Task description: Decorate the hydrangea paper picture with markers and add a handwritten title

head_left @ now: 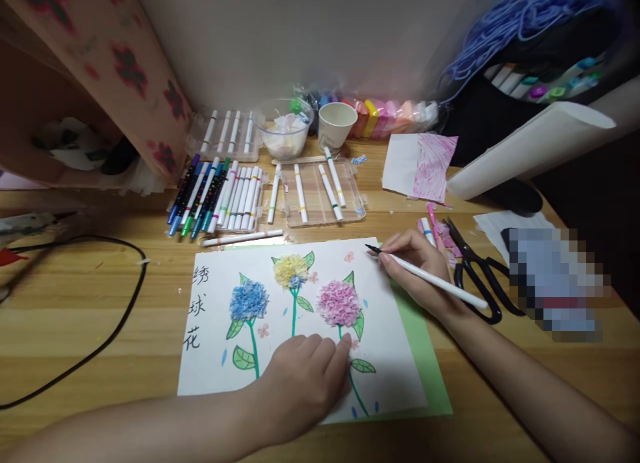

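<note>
A white-barrelled marker [437,281] with a black tip is pinched in my right hand [416,266]. Its tip hovers at or just above the upper right of a white paper [210,376], near a small pink drawn blossom; contact is unclear. My left hand [306,376] lies curled like a loose fist on the paper's lower middle, index fingertip by the pink flower's stem. Three textured flower heads decorate the sheet: blue [249,300], yellow [290,271] and pink [339,303], with green drawn stems and leaves. Black Chinese characters run down the left side.
Green paper [425,363] lies underneath. Black scissors [480,270] rest right of my right hand. Behind are several markers [245,196], a clear tray [313,196], a paper cup [337,124] and a plastic bowl [284,136]. A black cable [135,300] loops at left.
</note>
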`<state>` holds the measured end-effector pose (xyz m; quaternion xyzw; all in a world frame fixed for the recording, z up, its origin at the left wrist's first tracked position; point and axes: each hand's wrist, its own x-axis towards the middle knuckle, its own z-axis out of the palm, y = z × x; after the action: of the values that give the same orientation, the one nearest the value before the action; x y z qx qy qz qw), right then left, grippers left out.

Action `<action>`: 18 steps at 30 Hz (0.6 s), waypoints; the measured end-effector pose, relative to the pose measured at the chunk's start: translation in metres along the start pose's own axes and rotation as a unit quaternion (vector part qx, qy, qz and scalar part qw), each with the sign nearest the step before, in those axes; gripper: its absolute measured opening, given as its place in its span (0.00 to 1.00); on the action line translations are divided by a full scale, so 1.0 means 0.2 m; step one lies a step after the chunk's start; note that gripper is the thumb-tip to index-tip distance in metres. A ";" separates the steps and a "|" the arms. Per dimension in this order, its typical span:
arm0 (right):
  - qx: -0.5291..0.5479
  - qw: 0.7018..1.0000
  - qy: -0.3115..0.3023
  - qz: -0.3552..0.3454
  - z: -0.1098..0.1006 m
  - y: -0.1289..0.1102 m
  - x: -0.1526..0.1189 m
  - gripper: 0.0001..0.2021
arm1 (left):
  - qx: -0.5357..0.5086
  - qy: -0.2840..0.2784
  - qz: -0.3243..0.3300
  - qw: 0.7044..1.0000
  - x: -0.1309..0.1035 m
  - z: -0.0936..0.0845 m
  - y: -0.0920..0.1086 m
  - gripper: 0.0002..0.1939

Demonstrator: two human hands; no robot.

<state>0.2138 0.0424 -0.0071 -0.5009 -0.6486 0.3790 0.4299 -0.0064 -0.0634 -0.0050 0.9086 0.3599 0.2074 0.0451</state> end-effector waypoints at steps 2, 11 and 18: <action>-0.012 1.000 0.003 0.014 0.00 0.01 0.00 0.08 | 0.006 -0.002 -0.002 1.000 0.00 0.00 0.00 0.14; -0.063 0.997 0.028 0.024 -0.01 0.02 0.03 0.15 | 0.006 0.006 -0.004 1.000 0.01 -0.01 0.01 0.14; -0.092 0.995 0.037 0.023 -0.01 0.01 0.03 0.17 | -0.011 0.011 0.001 1.000 0.01 -0.01 0.00 0.13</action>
<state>0.2150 0.0492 -0.0078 -0.5668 -0.6526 0.3086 0.3971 -0.0063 -0.0617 -0.0026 0.9061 0.3568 0.2217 0.0512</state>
